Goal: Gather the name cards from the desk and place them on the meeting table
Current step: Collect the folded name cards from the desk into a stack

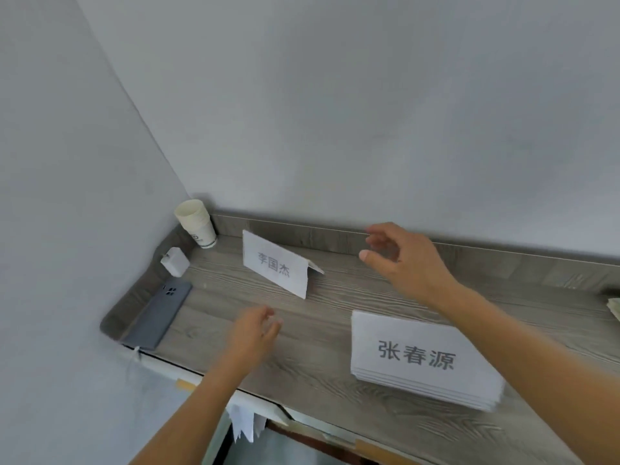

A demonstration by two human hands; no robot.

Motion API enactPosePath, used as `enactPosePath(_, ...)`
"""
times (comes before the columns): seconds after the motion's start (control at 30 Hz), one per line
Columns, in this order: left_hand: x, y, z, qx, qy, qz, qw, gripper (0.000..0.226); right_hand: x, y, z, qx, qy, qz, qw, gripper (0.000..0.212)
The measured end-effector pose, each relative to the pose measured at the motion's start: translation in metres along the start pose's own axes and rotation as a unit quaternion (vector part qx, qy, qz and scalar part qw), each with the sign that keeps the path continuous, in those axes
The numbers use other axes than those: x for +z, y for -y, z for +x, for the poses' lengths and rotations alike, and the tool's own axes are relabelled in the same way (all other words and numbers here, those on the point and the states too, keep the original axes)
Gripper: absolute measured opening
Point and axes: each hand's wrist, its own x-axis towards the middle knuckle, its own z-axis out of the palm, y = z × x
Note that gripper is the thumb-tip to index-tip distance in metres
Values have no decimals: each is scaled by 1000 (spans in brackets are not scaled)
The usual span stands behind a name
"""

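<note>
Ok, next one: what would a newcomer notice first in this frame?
The flat stack of name cards at the near right of the desk, big black characters facing up. Then the single folded name card standing tent-like further back, with the left hand in front of it and the right hand to its right, both open and empty. A grey phone and paper cups sit in the left corner.

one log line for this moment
phase: reach; left hand: open; right hand: open; near: standing name card; card stack: on desk
</note>
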Motion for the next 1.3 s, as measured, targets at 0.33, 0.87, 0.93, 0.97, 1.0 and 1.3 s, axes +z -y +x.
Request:
enactPosePath(0.33,45,80,0,30,6,148,989,75,150,5,109,98,229,-236,939,68)
enactPosePath(0.87,50,87,3,43,-4,157,987,72,11,51,43,57,108,35,992,21)
enactPosePath(0.93,51,86,2,41,-13,155,987,76,-21,48,16,58,86,61,993,25)
enactPosePath(0.97,51,85,2,37,-16,152,987,77,-36,44,2,56,78,63,993,27)
enactPosePath(1.0,49,83,2,32,-17,147,988,78,-51,39,-12,55,71,58,994,28)
enactPosePath(1.3,18,-52,-28,9,-31,-315,948,35,-107,-23,-104,83,88,20,992,32)
